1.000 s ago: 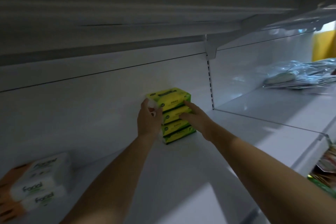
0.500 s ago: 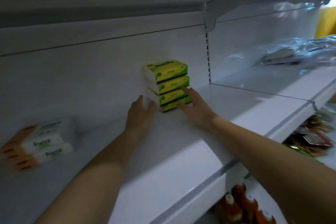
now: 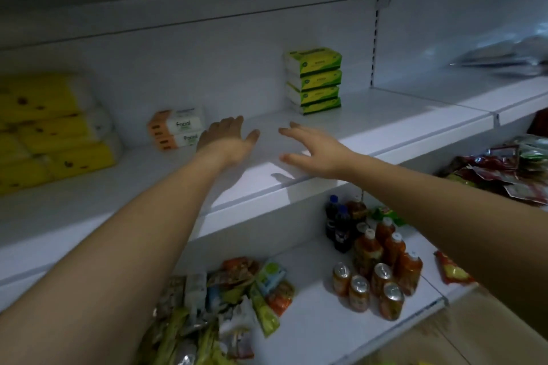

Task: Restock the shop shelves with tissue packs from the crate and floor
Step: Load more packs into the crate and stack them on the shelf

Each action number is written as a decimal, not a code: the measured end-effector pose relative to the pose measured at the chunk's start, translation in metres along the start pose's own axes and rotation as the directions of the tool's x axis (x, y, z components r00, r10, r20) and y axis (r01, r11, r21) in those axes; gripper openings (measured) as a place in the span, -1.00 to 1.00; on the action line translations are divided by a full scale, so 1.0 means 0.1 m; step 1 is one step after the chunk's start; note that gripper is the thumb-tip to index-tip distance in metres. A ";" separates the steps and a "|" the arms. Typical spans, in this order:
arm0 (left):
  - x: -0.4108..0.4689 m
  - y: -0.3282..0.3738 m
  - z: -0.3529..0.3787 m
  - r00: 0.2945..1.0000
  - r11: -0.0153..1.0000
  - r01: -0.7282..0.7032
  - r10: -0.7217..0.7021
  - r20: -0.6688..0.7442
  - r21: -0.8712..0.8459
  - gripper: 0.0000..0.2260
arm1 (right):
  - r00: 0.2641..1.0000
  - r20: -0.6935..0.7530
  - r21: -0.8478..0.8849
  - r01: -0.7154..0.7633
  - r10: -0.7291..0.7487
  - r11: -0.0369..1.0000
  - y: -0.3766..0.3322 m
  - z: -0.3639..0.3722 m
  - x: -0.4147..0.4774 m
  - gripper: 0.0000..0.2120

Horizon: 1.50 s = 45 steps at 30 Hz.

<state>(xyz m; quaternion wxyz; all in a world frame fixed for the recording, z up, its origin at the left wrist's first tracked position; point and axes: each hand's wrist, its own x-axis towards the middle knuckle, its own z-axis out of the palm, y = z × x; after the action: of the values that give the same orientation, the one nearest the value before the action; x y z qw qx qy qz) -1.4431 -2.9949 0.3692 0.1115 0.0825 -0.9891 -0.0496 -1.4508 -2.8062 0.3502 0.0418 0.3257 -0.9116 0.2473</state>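
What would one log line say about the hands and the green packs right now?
left hand open, empty | right hand open, empty | green packs stacked at shelf back, untouched

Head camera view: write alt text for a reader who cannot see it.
The left hand and right hand, open and empty, hover over a white shelf, in front of a stack of four green tissue packs at the back wall. Orange-and-white tissue packs and yellow packs sit further left; bottles and cans stand on the shelf below.
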 end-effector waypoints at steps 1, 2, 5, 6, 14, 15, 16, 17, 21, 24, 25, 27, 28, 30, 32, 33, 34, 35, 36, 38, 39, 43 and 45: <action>-0.18 -0.06 -0.06 1.000 1.000 -0.010 0.009 -0.022 -0.019 -0.46 | 1.000 0.008 0.011 -0.006 0.006 1.000 -0.11 -0.01 -0.10 -0.43; -0.40 -0.12 -0.12 0.999 0.999 -0.011 0.009 -0.045 -0.034 -0.48 | 1.000 0.020 0.014 -0.006 0.006 1.000 -0.24 -0.03 -0.22 -0.43; -1.13 -0.32 -0.22 0.998 0.998 0.016 -0.019 -0.059 -0.063 -0.50 | 0.999 0.043 -0.017 0.005 -0.005 1.000 -0.70 -0.01 -0.60 -0.44; -1.38 -0.41 -0.23 0.998 0.998 0.016 -0.020 -0.062 -0.063 -0.50 | 0.998 0.059 -0.028 0.012 -0.010 1.000 -0.86 0.03 -0.74 -0.44; -3.48 -1.13 -0.16 0.997 0.997 0.071 -0.070 0.031 -0.034 -0.50 | 0.969 0.244 -0.011 0.034 -0.031 0.999 -2.19 0.88 -2.19 -0.43; -3.72 -1.22 -0.11 0.995 0.994 0.097 -0.095 0.038 -0.044 -0.50 | 0.967 0.253 0.005 0.034 -0.034 0.999 -2.33 1.02 -2.34 -0.43; -3.95 -1.32 -0.06 0.992 0.992 0.117 -0.115 0.055 -0.050 -0.50 | 0.963 0.265 0.016 0.034 -0.037 0.999 -2.46 1.16 -2.48 -0.43; -4.17 -1.43 -0.01 0.988 0.989 0.140 -0.136 0.074 -0.056 -0.50 | 0.958 0.284 0.022 0.037 -0.042 0.999 -2.59 1.30 -2.62 -0.43; -5.01 -1.95 0.28 0.963 0.968 0.238 -0.225 0.145 -0.077 -0.51 | 0.928 0.370 0.078 0.018 -0.045 0.997 -2.99 1.93 -3.12 -0.44; -5.62 -2.33 0.59 0.919 0.937 0.337 -0.307 0.248 -0.092 -0.51 | 0.892 0.452 0.185 -0.105 0.010 0.977 -3.22 2.38 -3.40 -0.45; -5.81 -2.44 0.70 0.899 0.925 0.370 -0.331 0.286 -0.093 -0.51 | 0.871 0.490 0.219 -0.150 0.024 0.964 -3.28 2.54 -3.46 -0.46; -6.11 -2.66 0.93 0.848 0.883 0.456 -0.396 0.352 -0.107 -0.51 | 0.829 0.557 0.271 -0.242 0.053 0.932 -3.37 2.85 -3.55 -0.46; -6.24 -2.76 1.04 0.818 0.853 0.508 -0.432 0.380 -0.123 -0.51 | 0.806 0.588 0.291 -0.296 0.074 0.910 -3.40 3.02 -3.59 -0.45; -6.42 -2.94 1.29 0.759 0.786 0.598 -0.491 0.428 -0.157 -0.52 | 0.767 0.633 0.320 -0.382 0.104 0.867 -3.44 3.37 -3.64 -0.45; -6.57 -3.10 1.59 0.697 0.714 0.674 -0.528 0.485 -0.191 -0.52 | 0.728 0.673 0.323 -0.449 0.131 0.833 -3.45 3.73 -3.69 -0.47; -6.62 -3.17 1.74 0.662 0.672 0.713 -0.547 0.512 -0.203 -0.52 | 0.702 0.699 0.319 -0.474 0.134 0.821 -3.44 3.91 -3.71 -0.47; -6.67 -3.24 1.90 0.625 0.629 0.749 -0.568 0.536 -0.208 -0.51 | 0.677 0.724 0.319 -0.497 0.131 0.807 -3.41 4.09 -3.72 -0.47; -6.70 -3.30 2.06 0.585 0.587 0.784 -0.590 0.557 -0.202 -0.51 | 0.654 0.745 0.315 -0.514 0.127 0.797 -3.37 4.27 -3.74 -0.47; -6.74 -3.36 2.21 0.546 0.552 0.812 -0.608 0.577 -0.188 -0.51 | 0.632 0.766 0.309 -0.528 0.122 0.791 -3.32 4.44 -3.75 -0.47; -6.77 -3.48 2.51 0.494 0.513 0.844 -0.627 0.602 -0.158 -0.52 | 0.580 0.805 0.290 -0.571 0.127 0.768 -3.23 4.75 -3.76 -0.48; -6.77 -3.54 2.64 0.474 0.501 0.854 -0.630 0.615 -0.144 -0.52 | 0.556 0.819 0.281 -0.602 0.140 0.747 -3.19 4.88 -3.74 -0.48; -6.64 -3.81 3.11 0.387 0.446 0.890 -0.632 0.672 -0.093 -0.51 | 0.489 0.857 0.247 -0.664 0.160 0.706 -3.09 5.39 -3.53 -0.47; -6.56 -3.98 3.33 0.369 0.432 0.899 -0.651 0.663 -0.075 -0.52 | 0.469 0.872 0.240 -0.660 0.142 0.712 -3.08 5.62 -3.41 -0.46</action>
<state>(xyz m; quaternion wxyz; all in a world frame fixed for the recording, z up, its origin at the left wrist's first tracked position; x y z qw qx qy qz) -0.8276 -3.2446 -0.1398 -0.1963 0.5077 -0.7696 -0.3339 -0.9458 -3.0848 -0.0916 -0.5326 0.1603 -0.7649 0.3250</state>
